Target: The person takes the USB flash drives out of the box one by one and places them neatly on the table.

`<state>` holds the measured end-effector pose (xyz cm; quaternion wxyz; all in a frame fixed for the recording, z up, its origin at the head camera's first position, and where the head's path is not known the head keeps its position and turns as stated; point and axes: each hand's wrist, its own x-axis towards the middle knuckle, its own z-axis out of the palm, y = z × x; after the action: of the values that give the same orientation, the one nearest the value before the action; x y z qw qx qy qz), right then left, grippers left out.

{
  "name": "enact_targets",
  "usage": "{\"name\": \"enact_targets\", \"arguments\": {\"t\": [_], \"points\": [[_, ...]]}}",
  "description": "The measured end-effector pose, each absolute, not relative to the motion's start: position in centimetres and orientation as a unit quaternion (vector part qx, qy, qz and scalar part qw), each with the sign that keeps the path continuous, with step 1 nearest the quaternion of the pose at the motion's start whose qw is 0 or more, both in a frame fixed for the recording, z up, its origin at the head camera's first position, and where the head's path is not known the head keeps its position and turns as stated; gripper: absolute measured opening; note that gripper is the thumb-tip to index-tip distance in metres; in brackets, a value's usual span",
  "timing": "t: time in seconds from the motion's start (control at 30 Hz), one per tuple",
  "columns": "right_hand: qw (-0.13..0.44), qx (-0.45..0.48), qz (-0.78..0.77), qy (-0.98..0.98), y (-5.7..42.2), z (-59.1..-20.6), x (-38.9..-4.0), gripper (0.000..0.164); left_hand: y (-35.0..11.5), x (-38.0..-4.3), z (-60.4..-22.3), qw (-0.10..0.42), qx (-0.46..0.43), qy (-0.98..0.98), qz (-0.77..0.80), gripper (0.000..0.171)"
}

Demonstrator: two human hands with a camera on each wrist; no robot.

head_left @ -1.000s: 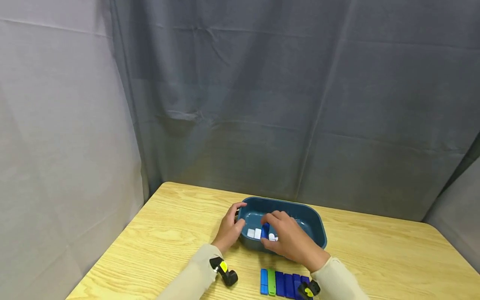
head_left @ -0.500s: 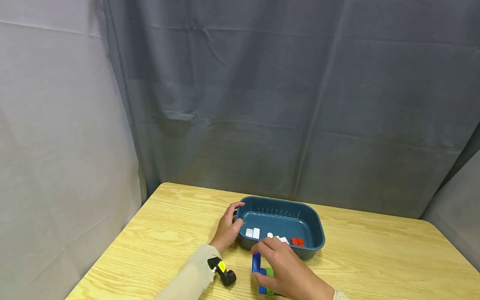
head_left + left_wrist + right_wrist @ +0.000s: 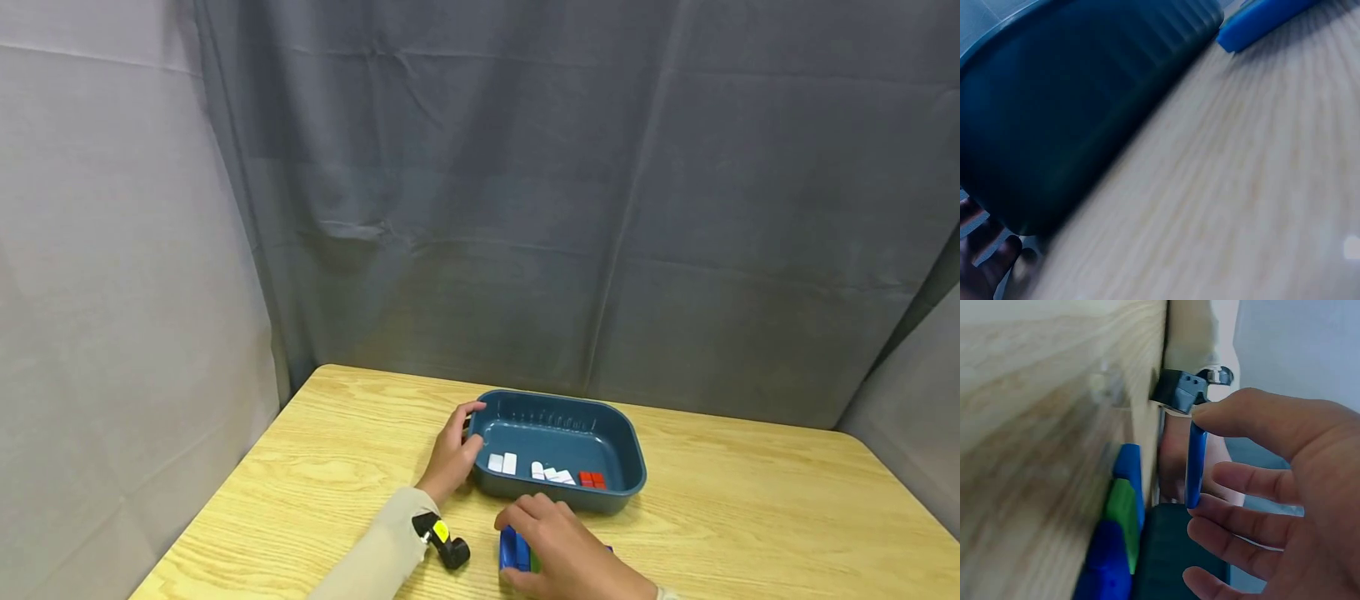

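Observation:
My left hand (image 3: 448,457) holds the left end of a dark teal plastic bin (image 3: 555,493), thumb and fingers at its rim. In the left wrist view the fingers show at the lower left, against the bin's corner. My right hand (image 3: 562,546) pinches a flat blue bar-shaped piece (image 3: 1195,465) between thumb and fingertips, standing on edge just left of a row on the table. That row has a lighter blue piece (image 3: 1129,464), a green one (image 3: 1124,515) and dark blue ones (image 3: 1107,556). From the head view, the right hand hides most of the row.
Inside the bin, along its near wall, lie white blocks (image 3: 510,463), more white blocks (image 3: 558,476) and red blocks (image 3: 592,480). The wooden table (image 3: 360,417) ends at a grey curtain (image 3: 450,292) behind, with pale cloth (image 3: 127,292) at the left.
My right hand has come out of the bin with the blue piece and moved toward me, down to the left end of the row. The left hand stays on the bin.

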<state>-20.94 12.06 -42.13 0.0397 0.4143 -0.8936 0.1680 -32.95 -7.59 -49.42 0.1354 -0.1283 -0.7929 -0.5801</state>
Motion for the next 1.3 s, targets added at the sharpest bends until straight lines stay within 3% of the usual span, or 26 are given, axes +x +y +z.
{"name": "enact_targets", "arguments": {"t": [0.3, 1.3], "points": [[0.01, 0.41, 0.161, -0.898, 11.7, -43.0, -21.2, 0.033, -7.6, -33.0, -49.5, 0.134, -0.129, -0.786, -0.59, 0.051], [0.012, 0.4, 0.143, -0.905, 11.8, -43.7, -21.4, 0.032, -7.7, -33.0, -49.5, 0.131, -0.128, -0.791, -0.584, 0.05]]}}
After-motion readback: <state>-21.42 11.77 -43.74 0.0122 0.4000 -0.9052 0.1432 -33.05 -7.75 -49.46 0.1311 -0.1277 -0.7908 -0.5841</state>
